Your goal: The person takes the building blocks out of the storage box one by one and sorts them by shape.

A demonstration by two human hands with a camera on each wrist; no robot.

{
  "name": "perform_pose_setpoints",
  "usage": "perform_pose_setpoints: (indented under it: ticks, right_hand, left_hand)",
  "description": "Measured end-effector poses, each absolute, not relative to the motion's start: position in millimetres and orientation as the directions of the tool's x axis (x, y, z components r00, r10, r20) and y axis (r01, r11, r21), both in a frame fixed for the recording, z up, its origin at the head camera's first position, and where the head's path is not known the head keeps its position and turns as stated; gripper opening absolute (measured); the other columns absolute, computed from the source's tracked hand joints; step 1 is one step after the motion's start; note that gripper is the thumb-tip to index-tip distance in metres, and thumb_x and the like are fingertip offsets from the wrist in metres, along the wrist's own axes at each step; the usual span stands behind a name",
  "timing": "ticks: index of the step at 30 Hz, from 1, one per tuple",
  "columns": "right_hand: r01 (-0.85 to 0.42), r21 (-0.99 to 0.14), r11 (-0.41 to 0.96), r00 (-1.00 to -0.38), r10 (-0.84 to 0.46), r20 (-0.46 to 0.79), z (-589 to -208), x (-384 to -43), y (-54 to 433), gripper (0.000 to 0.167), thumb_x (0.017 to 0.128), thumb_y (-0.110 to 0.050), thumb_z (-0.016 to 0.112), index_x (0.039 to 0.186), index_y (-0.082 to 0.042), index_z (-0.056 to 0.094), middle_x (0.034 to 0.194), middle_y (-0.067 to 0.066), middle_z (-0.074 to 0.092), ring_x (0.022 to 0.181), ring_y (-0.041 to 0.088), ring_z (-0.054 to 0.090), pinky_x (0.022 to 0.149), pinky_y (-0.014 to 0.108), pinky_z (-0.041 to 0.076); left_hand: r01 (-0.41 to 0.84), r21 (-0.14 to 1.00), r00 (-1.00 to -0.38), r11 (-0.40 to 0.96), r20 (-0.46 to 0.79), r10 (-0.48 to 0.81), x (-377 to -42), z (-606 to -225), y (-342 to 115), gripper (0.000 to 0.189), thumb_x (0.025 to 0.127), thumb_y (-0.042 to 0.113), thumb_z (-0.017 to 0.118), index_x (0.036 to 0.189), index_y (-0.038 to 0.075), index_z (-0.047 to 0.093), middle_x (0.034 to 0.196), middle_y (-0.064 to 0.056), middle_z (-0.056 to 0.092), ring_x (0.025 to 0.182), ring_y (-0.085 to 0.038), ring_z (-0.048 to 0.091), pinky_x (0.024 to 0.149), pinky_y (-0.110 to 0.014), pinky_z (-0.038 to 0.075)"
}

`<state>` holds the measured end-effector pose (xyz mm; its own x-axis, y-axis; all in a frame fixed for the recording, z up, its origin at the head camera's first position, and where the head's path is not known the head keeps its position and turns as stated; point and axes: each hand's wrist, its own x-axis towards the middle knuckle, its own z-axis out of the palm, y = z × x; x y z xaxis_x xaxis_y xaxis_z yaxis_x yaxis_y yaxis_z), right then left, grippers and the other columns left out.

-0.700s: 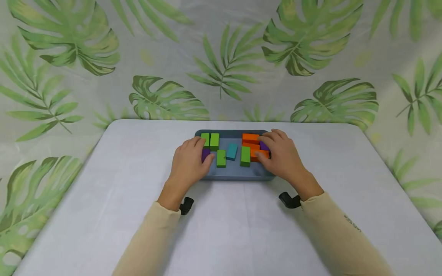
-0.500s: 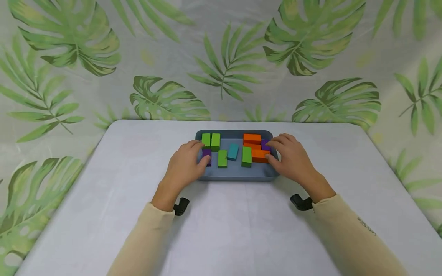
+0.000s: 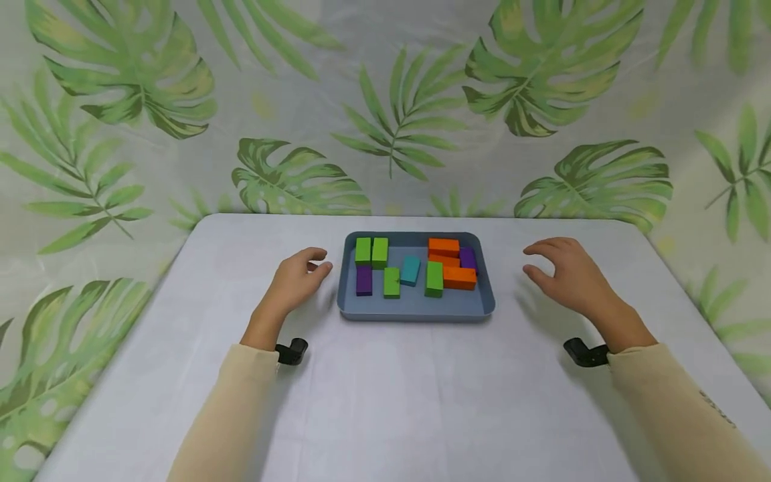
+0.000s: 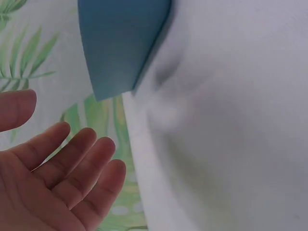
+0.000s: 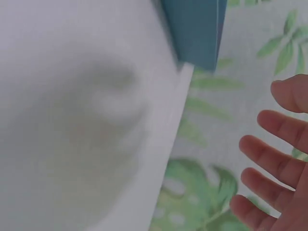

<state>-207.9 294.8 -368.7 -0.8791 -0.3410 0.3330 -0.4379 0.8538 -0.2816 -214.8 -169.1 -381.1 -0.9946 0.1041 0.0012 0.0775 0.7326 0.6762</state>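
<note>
**Nothing gripped right now, and nothing really needs to be**

So the left hand (image 3: 296,278) is loosely spread near the left end of the tray (image 3: 415,316), and the right hand (image 3: 565,276) is in much the same pose, a bit farther out past the other end. Neither touches it, and the wrist views show nothing in either one. Looks like a relaxed hang to me.

The tray lies flat on the table (image 3: 385,402), crosswise between the hands, so I'd say it's placed for easy reach from both ends. Its raised rim should keep everything corralled.

Back left, there's a green pair (image 3: 371,252) side by side, with a purple block (image 3: 364,280) right in front. On the right, the orange blocks (image 3: 450,262) are packed in with a second purple block (image 3: 468,259) and a third green block (image 3: 434,278). Neighbours like that probably stop each other sliding.

The teal block (image 3: 411,269) sits askew mid-tray beside a fourth green block (image 3: 391,282). With open floor around them, those two seem likeliest to shift if bumped.
</note>
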Motion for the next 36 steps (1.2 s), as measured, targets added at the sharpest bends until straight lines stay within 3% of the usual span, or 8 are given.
perform_pose_setpoints:
  ticks: [12,19,28,36]
  right_hand:
    - [-0.393,-0.281,0.875,-0.904,-0.312,0.293,-366.3,-199.2,329.3,0.028,0.09,-0.011,0.07,0.115,0.001,0.067,0.119,0.028,0.065,0.117,0.049,0.048,0.097,0.063,0.04]
    - [-0.409,-0.265,0.873,-0.903,-0.344,0.258,-360.5,-200.3,319.5,0.03,0.091,-0.011,0.069,0.118,0.001,0.065,0.123,0.028,0.063,0.118,0.05,0.05,0.098,0.066,0.041]
    - [-0.437,-0.283,0.853,-0.897,-0.392,0.204,-354.3,-205.2,307.5,0.032,0.092,-0.013,0.068,0.121,0.001,0.065,0.125,0.028,0.062,0.119,0.048,0.052,0.1,0.065,0.043]
    - [-0.448,-0.294,0.844,-0.892,-0.402,0.205,-345.5,-210.2,308.0,0.035,0.093,-0.012,0.067,0.124,0.002,0.062,0.128,0.028,0.059,0.121,0.047,0.051,0.099,0.065,0.043]
  left_hand:
    - [0.007,0.763,-0.995,0.646,-0.059,0.08,-228.7,-381.5,-167.1,0.044,0.101,0.031,0.052,0.138,0.007,0.055,0.138,-0.014,0.06,0.126,-0.034,0.059,0.104,-0.048,0.052]
    - [-0.176,0.906,-0.975,0.384,-0.215,0.062,-239.1,-393.4,-153.1,0.046,0.104,0.026,0.051,0.144,0.003,0.048,0.14,-0.018,0.055,0.124,-0.032,0.061,0.105,-0.038,0.055]
    - [-0.345,0.936,-0.936,0.063,-0.348,0.045,-248.3,-402.1,-148.6,0.048,0.104,0.021,0.052,0.147,0.003,0.045,0.148,-0.018,0.051,0.137,-0.029,0.051,0.116,-0.038,0.045]
    - [-0.388,0.919,-0.92,0.067,-0.39,0.03,-250.8,-413.6,-146.2,0.047,0.1,0.014,0.059,0.146,0.01,0.05,0.149,-0.012,0.051,0.138,-0.025,0.05,0.117,-0.038,0.043]
